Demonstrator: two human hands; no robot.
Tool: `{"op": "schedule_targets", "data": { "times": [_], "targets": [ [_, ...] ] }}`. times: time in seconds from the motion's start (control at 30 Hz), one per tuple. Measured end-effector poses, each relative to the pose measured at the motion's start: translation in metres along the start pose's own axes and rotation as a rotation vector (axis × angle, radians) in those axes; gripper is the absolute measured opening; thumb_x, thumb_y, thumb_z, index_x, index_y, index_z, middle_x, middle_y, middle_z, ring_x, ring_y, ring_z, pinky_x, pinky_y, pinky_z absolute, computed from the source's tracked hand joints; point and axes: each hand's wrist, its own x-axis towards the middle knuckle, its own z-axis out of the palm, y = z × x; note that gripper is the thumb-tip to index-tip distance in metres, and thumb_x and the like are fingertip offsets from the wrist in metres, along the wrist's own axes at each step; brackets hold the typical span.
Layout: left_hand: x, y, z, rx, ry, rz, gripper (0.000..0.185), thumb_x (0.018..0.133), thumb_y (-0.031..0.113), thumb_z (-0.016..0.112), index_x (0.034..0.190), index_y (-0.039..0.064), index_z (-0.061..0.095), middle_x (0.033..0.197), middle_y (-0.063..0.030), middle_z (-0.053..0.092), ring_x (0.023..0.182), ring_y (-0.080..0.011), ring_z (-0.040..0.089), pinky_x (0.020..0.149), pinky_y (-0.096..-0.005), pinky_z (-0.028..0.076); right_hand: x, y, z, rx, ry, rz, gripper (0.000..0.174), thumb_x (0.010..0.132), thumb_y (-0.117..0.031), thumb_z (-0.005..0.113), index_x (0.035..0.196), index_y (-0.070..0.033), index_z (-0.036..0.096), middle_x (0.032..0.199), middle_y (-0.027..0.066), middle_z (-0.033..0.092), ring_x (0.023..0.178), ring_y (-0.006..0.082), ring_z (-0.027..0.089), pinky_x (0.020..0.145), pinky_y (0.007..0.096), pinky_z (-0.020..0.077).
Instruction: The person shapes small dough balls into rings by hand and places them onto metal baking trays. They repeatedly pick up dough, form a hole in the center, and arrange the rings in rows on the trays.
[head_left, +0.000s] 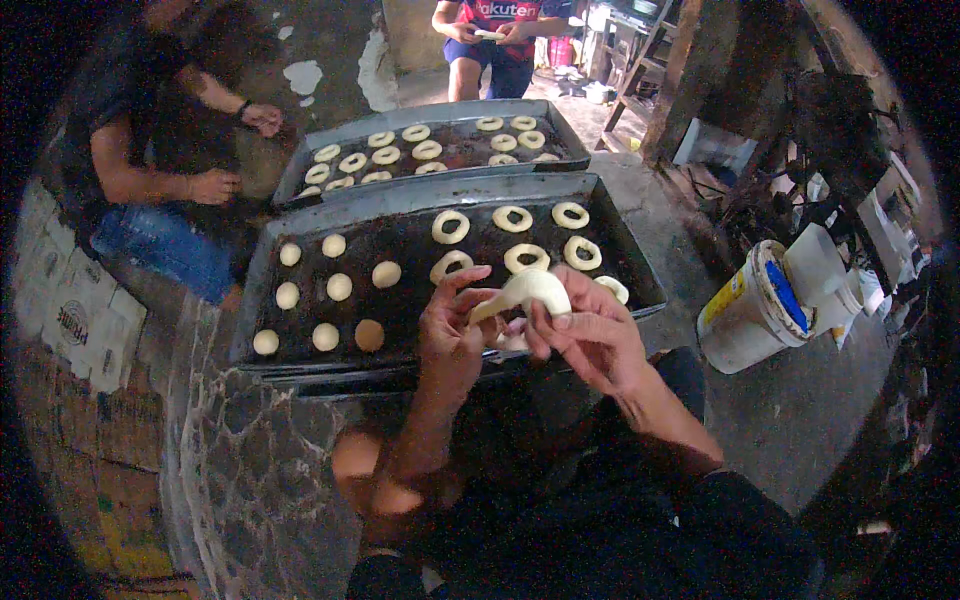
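Both hands hold up a pale dough ring (541, 286) over the near edge of a dark metal baking tray (397, 367). My left hand (452, 319) pinches the ring's thin, stretched left end. Around its thicker right side curl the fingers of my right hand (596, 334); part of the ring is hidden by them. Below, the tray carries several shaped dough rings (512, 219) on its right half, some partly covered by my hands. On the left half sit several round dough balls (339, 287), one of them browner (369, 335) than the others.
A second tray (577, 154) with dough rings adjoins the far side. Beyond it, a person's hands (514, 32) hold dough; another person's hand (214, 187) is at the left. A plastic bucket (739, 319) stands right, a wooden ladder (637, 79) behind, cardboard boxes (97, 322) left.
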Motion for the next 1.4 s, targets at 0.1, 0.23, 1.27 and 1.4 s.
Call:
{"op": "schedule_targets", "data": {
  "times": [0.1,0.23,1.27,1.4],
  "targets": [
    [-0.005,0.015,-0.008,-0.432,0.012,0.083,0.07,0.069,-0.012,0.053,0.136,0.008,0.047,0.105,-0.012,0.062,0.081,-0.0222,0.064,0.069,-0.0337,0.054,0.026,-0.014,0.019,-0.375,0.003,0.262,0.048,0.082,0.0,0.062,0.128,-0.006,0.05,0.095,0.0086,0.063,0.075,0.0157,0.062,0.07,0.0307,0.0516],
    [-0.003,0.03,-0.025,-0.689,-0.16,-0.379,0.063,0.088,0.006,0.053,0.149,0.007,0.035,0.101,-0.0151,0.064,0.075,-0.0234,0.064,0.058,-0.0339,0.049,0.056,-0.025,0.04,-0.254,0.147,0.067,0.067,0.081,0.005,0.055,0.143,-0.009,0.035,0.07,0.0009,0.047,0.056,0.0109,0.046,0.056,0.0273,0.0464],
    [0.039,-0.016,-0.154,-0.901,0.438,0.021,0.053,0.095,0.041,0.046,0.132,0.004,0.053,0.105,-0.0159,0.067,0.097,-0.0304,0.063,0.088,-0.0447,0.05,0.418,0.217,-0.139,-1.502,-0.269,0.131,0.026,0.081,-0.025,0.073,0.091,0.0,0.073,0.077,0.0145,0.07,0.064,0.0249,0.065,0.062,0.0407,0.0526],
    [0.042,-0.021,-0.154,-0.902,0.424,0.052,0.052,0.095,0.041,0.046,0.13,0.003,0.055,0.103,-0.0143,0.067,0.095,-0.0292,0.062,0.087,-0.0446,0.049,0.373,0.206,-0.113,-1.961,-0.35,-0.241,0.026,0.083,-0.025,0.07,0.091,0.0,0.072,0.087,0.0219,0.071,0.081,0.0351,0.07,0.073,0.046,0.0545]
  ]
}}
